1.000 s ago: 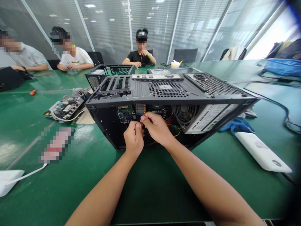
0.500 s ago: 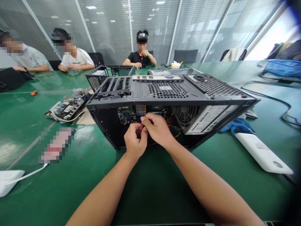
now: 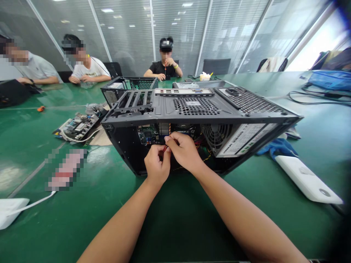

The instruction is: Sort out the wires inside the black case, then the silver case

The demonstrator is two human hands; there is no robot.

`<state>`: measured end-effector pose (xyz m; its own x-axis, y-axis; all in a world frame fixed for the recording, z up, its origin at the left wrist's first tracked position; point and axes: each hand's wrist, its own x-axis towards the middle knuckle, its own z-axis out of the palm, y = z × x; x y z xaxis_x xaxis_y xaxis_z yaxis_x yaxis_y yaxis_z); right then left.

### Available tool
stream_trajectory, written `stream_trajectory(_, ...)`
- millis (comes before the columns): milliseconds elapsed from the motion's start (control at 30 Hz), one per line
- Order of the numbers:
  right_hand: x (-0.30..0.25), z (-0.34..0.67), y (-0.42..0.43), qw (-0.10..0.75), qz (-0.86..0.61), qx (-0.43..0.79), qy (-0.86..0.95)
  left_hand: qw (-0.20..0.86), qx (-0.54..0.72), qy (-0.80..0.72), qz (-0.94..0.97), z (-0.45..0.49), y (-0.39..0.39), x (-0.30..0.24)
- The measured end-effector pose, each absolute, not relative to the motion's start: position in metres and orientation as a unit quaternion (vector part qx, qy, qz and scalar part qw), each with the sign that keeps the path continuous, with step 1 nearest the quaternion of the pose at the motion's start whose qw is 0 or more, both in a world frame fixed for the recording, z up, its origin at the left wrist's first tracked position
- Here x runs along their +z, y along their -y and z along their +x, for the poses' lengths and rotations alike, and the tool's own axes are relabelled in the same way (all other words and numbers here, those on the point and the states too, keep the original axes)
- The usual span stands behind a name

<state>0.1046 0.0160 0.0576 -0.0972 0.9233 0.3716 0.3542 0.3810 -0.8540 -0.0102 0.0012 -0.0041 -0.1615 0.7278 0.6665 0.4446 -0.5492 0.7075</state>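
A black computer case (image 3: 161, 118) lies on the table with its open side toward me. In front of that opening my left hand (image 3: 157, 162) and my right hand (image 3: 182, 149) meet, both closed in a pinch. Between their fingertips is a thin cable (image 3: 165, 148), a bit of red showing; its end is hidden by the fingers. An orange-and-black twisted wire (image 3: 169, 128) runs down inside the case just above them. Behind the hands are a green circuit board (image 3: 148, 134) and, to the right, a power supply (image 3: 237, 140) with a fan grille and label.
On the left lie a loose motherboard (image 3: 79, 126), a blurred pinkish phone (image 3: 67, 170) on a white cable, and a white block (image 3: 12, 212). At right are a white power bank (image 3: 308, 179) and a blue glove (image 3: 279, 147). Another case (image 3: 139, 83) and several people are beyond.
Both hands stay at the same spot with only slight finger movement. A little more red shows between the fingertips now.
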Motion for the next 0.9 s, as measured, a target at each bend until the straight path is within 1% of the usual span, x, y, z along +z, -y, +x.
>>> stream_trajectory(167,0.0569,0.1041,-0.0168,0.481,-0.473,0.300,0.675,0.114,0.594,-0.468,0.644,-0.0114,-0.0011,-0.0046)
stream_trajectory(900,0.0558,0.1010,-0.0144,0.469,-0.483,0.314,0.669,0.171,0.595,-0.476,0.625,-0.0105,-0.0001,-0.0011)
